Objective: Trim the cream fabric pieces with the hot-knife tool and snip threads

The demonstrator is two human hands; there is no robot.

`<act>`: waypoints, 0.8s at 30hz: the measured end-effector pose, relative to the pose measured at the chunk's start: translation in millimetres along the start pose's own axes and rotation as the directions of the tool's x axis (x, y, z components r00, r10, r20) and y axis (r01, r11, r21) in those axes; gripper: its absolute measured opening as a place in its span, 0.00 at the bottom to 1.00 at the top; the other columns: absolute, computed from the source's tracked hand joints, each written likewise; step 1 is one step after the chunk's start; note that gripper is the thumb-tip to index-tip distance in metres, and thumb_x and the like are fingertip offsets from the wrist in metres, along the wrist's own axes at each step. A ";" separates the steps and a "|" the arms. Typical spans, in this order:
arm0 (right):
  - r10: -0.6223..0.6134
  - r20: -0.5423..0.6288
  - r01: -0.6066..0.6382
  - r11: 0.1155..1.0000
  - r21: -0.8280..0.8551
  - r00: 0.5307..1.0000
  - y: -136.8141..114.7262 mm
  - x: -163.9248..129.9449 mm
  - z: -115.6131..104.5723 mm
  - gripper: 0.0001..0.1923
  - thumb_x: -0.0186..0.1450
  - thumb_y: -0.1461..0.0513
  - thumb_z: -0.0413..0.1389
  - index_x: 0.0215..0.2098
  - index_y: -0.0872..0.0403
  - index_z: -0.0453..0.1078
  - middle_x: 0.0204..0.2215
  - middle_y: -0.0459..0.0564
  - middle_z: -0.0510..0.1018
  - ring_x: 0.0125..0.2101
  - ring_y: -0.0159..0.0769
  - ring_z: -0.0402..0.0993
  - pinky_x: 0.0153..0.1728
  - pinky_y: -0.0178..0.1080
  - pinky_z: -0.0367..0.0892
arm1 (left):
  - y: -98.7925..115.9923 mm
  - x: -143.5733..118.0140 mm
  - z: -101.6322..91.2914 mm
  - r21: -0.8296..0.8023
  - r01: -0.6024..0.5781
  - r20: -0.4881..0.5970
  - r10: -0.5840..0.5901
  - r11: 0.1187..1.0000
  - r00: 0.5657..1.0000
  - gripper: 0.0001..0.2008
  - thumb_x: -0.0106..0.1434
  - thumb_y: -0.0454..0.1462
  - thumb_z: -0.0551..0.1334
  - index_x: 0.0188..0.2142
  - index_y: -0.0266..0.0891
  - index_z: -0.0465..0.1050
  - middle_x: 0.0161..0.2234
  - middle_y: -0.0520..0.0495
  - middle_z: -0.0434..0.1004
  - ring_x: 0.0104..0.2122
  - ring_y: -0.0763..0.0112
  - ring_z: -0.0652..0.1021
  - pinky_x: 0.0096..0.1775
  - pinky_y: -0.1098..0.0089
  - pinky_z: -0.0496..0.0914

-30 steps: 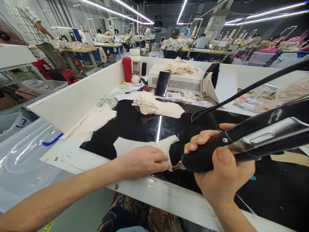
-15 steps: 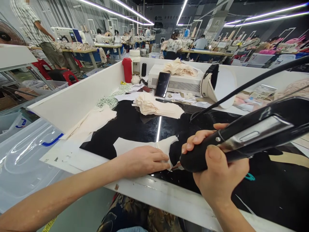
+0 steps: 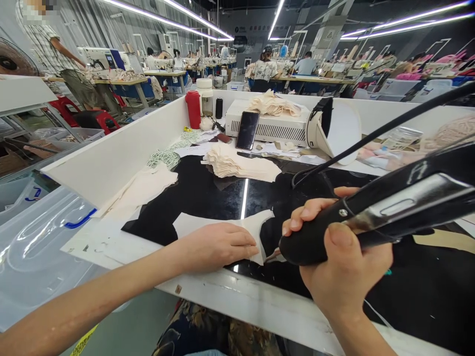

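Cloth piece (image 3: 222,222), cream, lies flat on black glass top (image 3: 208,190) at the near edge. L hand (image 3: 218,246) pressed palm-down on it, fingers flat, pinning, not gripping. R hand (image 3: 343,262) clenched round the black tool (image 3: 374,217); thumb on top, cord (image 3: 371,136) runs off up-right. Tool's metal tip (image 3: 273,255) sits at the piece's near-right corner, just beside L fingertips; can't tell if tip touches cloth.

Progress, my read: work on this piece is at that one corner; rest of its edge looks untouched, hard to say. One stack (image 3: 241,165) of like pieces mid-table, a looser pile (image 3: 143,185) at left by the wall (image 3: 111,153) — can't tell which is done vs. waiting.

Table: white-walled bench; at back a white box unit (image 3: 274,126) with a phone (image 3: 248,129) leaning on it and more cloth on top, red flask (image 3: 193,109), paper scraps. Clear bin (image 3: 40,237) at left, below.

Room: big sewing floor, strip lights, rows of benches, other workers well apart; a person stands far left.
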State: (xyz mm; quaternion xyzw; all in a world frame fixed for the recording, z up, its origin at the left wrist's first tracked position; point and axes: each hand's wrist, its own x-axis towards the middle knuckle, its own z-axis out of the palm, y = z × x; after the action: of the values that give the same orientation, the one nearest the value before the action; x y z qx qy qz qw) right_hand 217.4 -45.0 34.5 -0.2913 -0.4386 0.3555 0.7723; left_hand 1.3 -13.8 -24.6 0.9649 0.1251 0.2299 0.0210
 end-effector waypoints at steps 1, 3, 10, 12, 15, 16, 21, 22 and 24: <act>0.003 -0.003 -0.003 1.000 0.001 1.000 0.3 -0.1 0.0 0.27 0.61 0.50 0.82 0.50 0.46 0.78 0.29 0.39 0.83 0.24 0.36 0.78 0.25 0.38 0.79 | 0.4 0.4 0.2 0.002 -0.001 -0.001 0.001 1.000 1.000 0.17 0.83 0.26 0.58 0.60 0.34 0.83 0.55 0.38 0.90 0.57 0.62 0.88 0.65 0.63 0.80; 0.012 -0.001 -0.012 1.000 0.002 1.000 1.7 -0.9 -0.3 0.27 0.61 0.49 0.82 0.50 0.46 0.78 0.29 0.39 0.83 0.25 0.36 0.78 0.26 0.38 0.79 | 1.4 1.7 0.8 0.006 -0.005 0.000 0.005 1.000 1.000 0.17 0.84 0.27 0.56 0.59 0.34 0.83 0.55 0.39 0.90 0.57 0.62 0.88 0.65 0.64 0.80; 0.021 0.018 -0.021 1.000 0.006 1.000 4.1 -2.1 -1.9 0.27 0.63 0.50 0.82 0.52 0.46 0.78 0.31 0.40 0.84 0.27 0.35 0.78 0.27 0.38 0.79 | 3.0 6.2 4.0 0.003 -0.028 0.008 0.028 1.000 1.000 0.18 0.86 0.28 0.54 0.60 0.35 0.83 0.54 0.40 0.90 0.55 0.63 0.88 0.62 0.64 0.80; 0.018 0.009 -0.018 1.000 0.010 1.000 2.7 -0.2 -1.2 0.27 0.62 0.50 0.82 0.51 0.46 0.78 0.30 0.40 0.83 0.26 0.35 0.78 0.27 0.38 0.78 | 3.1 6.2 4.3 -0.007 -0.028 0.005 0.028 1.000 1.000 0.17 0.86 0.28 0.54 0.59 0.34 0.82 0.54 0.40 0.90 0.54 0.62 0.88 0.61 0.64 0.80; 0.011 -0.014 -0.011 1.000 0.009 1.000 0.7 2.8 0.3 0.28 0.61 0.50 0.83 0.50 0.46 0.78 0.29 0.40 0.83 0.26 0.36 0.78 0.26 0.38 0.77 | 3.0 4.5 4.9 -0.025 -0.019 0.024 0.020 1.000 1.000 0.17 0.85 0.27 0.54 0.58 0.33 0.83 0.53 0.40 0.90 0.53 0.61 0.87 0.60 0.64 0.81; 0.008 -0.020 -0.007 1.000 0.009 1.000 0.5 3.6 0.6 0.28 0.60 0.50 0.83 0.50 0.46 0.78 0.29 0.40 0.83 0.26 0.36 0.78 0.25 0.37 0.77 | 2.8 3.4 5.3 -0.031 -0.017 0.029 0.018 0.999 0.999 0.17 0.84 0.27 0.54 0.58 0.34 0.83 0.53 0.40 0.90 0.53 0.61 0.87 0.60 0.64 0.81; -0.006 -0.007 0.006 1.000 0.001 1.000 2.3 5.2 -1.3 0.27 0.62 0.50 0.82 0.51 0.46 0.78 0.30 0.40 0.83 0.25 0.35 0.79 0.25 0.38 0.78 | 2.1 -4.4 4.6 -0.095 0.035 0.082 -0.027 0.995 0.996 0.20 0.78 0.22 0.56 0.57 0.37 0.83 0.53 0.41 0.90 0.54 0.61 0.87 0.59 0.64 0.81; -0.007 -0.002 0.007 1.000 -0.008 1.000 2.8 5.6 -2.4 0.26 0.62 0.50 0.82 0.51 0.46 0.78 0.30 0.39 0.83 0.24 0.35 0.79 0.25 0.38 0.79 | 2.8 -5.9 2.8 -0.117 0.044 0.093 -0.033 0.992 0.995 0.20 0.76 0.22 0.57 0.56 0.37 0.83 0.53 0.41 0.90 0.54 0.61 0.87 0.59 0.64 0.81; -0.007 0.000 0.007 1.000 -0.018 1.000 3.8 7.0 -5.1 0.26 0.63 0.50 0.81 0.51 0.46 0.78 0.31 0.39 0.83 0.24 0.35 0.79 0.26 0.39 0.80 | 5.2 -8.4 -3.0 -0.169 0.043 0.108 -0.024 0.985 0.994 0.20 0.73 0.20 0.59 0.55 0.37 0.83 0.52 0.42 0.90 0.53 0.60 0.87 0.59 0.63 0.81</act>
State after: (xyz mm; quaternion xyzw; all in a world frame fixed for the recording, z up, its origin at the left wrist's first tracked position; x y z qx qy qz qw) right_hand 223.4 -37.8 32.6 -0.2967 -0.4430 0.3488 0.7708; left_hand -6.0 -21.0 -25.1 0.9681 0.1199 0.1879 0.1142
